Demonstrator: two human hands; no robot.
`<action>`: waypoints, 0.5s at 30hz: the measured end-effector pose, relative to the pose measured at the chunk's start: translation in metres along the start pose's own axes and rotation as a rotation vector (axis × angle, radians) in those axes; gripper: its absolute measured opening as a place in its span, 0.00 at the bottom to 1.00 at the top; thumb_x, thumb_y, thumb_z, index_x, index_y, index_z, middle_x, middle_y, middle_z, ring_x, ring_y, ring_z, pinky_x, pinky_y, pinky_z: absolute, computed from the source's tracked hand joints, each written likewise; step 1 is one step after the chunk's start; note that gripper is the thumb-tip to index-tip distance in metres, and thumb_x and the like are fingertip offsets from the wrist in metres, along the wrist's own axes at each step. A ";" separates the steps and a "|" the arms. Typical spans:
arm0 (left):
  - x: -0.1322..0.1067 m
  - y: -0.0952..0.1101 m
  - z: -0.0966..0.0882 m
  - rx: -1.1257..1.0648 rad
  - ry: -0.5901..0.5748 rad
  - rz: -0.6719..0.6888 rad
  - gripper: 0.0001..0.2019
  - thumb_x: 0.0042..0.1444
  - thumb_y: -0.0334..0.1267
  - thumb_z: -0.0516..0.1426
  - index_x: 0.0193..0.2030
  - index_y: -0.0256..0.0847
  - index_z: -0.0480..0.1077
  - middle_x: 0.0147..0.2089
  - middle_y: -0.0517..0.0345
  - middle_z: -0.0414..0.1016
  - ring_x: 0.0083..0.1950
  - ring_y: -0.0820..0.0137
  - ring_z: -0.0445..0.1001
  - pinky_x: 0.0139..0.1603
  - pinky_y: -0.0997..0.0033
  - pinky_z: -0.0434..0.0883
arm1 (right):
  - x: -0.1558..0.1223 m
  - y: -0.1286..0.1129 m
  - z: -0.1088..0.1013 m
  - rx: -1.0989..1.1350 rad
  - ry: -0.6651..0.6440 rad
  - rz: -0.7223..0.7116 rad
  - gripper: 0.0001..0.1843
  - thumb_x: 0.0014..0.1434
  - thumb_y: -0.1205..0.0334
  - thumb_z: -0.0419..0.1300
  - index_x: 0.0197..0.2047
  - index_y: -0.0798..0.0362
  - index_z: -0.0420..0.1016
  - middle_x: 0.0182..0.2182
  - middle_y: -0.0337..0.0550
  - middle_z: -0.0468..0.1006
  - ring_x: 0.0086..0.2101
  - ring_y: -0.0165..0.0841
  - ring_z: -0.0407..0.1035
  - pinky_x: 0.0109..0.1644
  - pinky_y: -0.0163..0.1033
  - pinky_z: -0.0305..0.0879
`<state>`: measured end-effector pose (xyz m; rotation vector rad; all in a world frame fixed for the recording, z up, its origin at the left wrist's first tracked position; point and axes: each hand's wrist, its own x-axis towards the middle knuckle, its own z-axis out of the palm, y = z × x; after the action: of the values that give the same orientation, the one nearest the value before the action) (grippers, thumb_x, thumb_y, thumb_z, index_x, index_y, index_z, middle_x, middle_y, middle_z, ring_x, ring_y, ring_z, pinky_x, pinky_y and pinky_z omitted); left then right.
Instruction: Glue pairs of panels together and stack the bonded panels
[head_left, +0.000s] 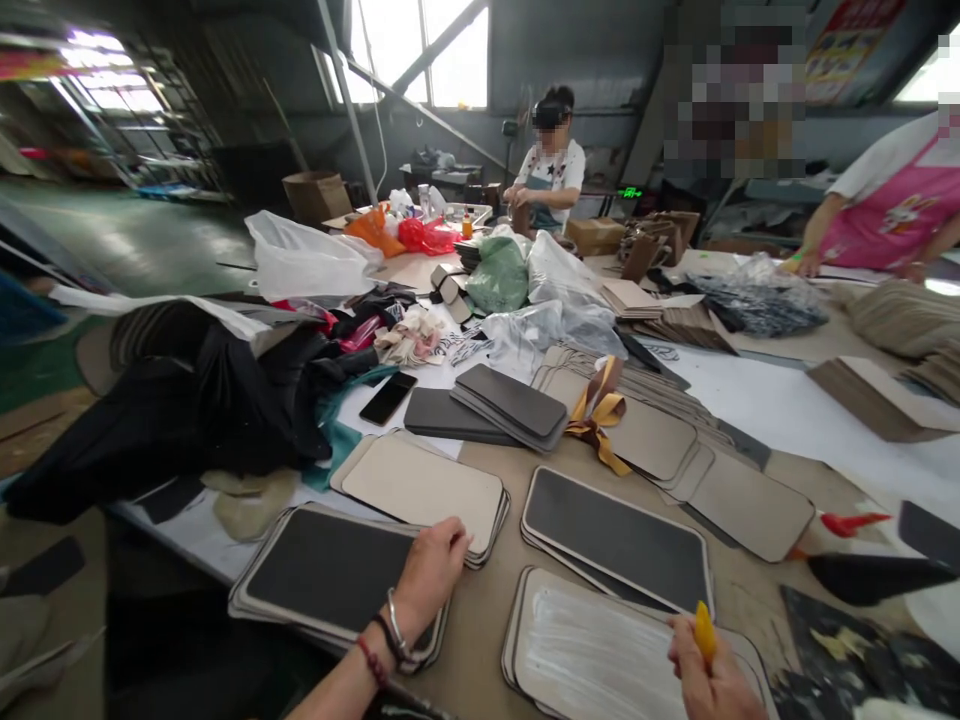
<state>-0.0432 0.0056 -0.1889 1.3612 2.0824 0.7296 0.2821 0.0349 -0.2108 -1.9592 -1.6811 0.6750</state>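
Observation:
My left hand [431,570] has its fingers pinched together at the near corner of a stack of cream panels [420,480]; whether a panel edge is between them I cannot tell. Below its wrist lies a stack of dark-faced panels with pale rims [322,570]. My right hand [712,670] is closed around a yellow handle [703,630]; the tool's working end is hidden. That hand is over the right part of a pale panel [592,640] with whitish, shiny streaks across its face. Just behind it is another dark-faced panel stack [619,530].
Dark grey panels [510,400], a phone [388,397] and a yellow-brown ribbon [600,415] lie farther back. A black container [877,575] and a red-tipped object [855,522] are at right. Black cloth [202,410] heaps at left. A co-worker [551,170] is behind the table, another person [892,200] at right.

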 end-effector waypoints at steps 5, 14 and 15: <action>0.019 -0.008 -0.017 -0.110 0.016 0.000 0.11 0.54 0.37 0.46 0.24 0.41 0.64 0.22 0.58 0.67 0.26 0.70 0.66 0.31 0.73 0.60 | 0.032 -0.026 0.019 -0.101 -0.027 -0.182 0.18 0.53 0.41 0.49 0.24 0.44 0.65 0.12 0.36 0.68 0.14 0.37 0.66 0.17 0.36 0.58; -0.002 -0.036 -0.020 -0.265 -0.027 -0.139 0.11 0.50 0.44 0.53 0.22 0.43 0.63 0.20 0.63 0.66 0.24 0.71 0.66 0.28 0.74 0.62 | 0.143 -0.135 0.100 -0.404 -0.064 -0.649 0.15 0.60 0.52 0.48 0.33 0.50 0.71 0.28 0.40 0.72 0.28 0.33 0.69 0.31 0.35 0.62; -0.008 -0.043 -0.020 -0.288 -0.057 -0.201 0.12 0.50 0.46 0.54 0.21 0.43 0.64 0.19 0.63 0.65 0.24 0.71 0.66 0.27 0.75 0.63 | 0.156 -0.146 0.109 -0.449 -0.079 -0.660 0.13 0.60 0.54 0.49 0.38 0.50 0.72 0.30 0.42 0.72 0.30 0.33 0.69 0.32 0.35 0.62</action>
<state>-0.0817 -0.0193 -0.2034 0.9894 1.9455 0.8547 0.1218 0.2139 -0.2121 -1.4713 -2.5078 0.1316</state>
